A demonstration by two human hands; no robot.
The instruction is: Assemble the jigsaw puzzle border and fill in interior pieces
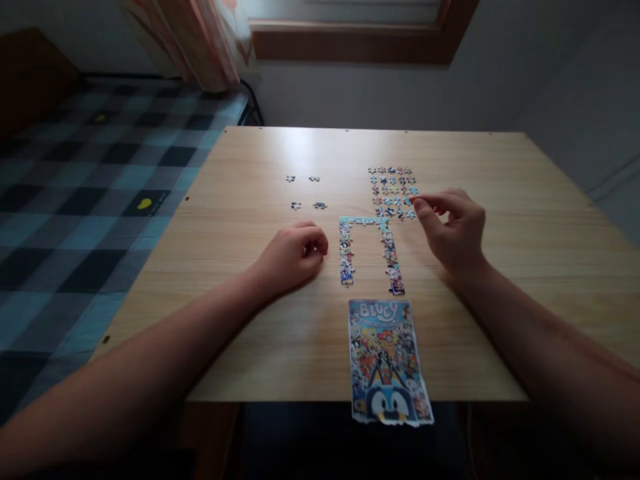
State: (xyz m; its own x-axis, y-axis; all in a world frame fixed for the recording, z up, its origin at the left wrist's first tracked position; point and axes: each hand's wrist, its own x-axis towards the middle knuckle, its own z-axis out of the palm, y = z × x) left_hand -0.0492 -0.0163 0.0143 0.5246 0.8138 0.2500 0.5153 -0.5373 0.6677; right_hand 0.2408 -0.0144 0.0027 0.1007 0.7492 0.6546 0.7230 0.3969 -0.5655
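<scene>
Likely piece-picking: right hand (457, 223) pinched at loose pieces (392, 171) beyond puzzle border (345, 252), left hand (293, 255) curled beside border; can't tell holds; needs precise lift.

Tabletop (240, 207) is pale tan with streaky wood grain. Puzzle border (346, 250) goes light blue up top, then busy multicolour down the sides, and the loose pieces (393, 181) are mostly a blue/white/dark jumble. Poster sheet (387, 353) has white lettering (379, 310) on blue, plus lots of orange. Bedspread (115, 163) is black, grey and teal check with yellow hearts (144, 204). Curtain (205, 47): peachy pink. Window frame (350, 47): reddish brown.
</scene>
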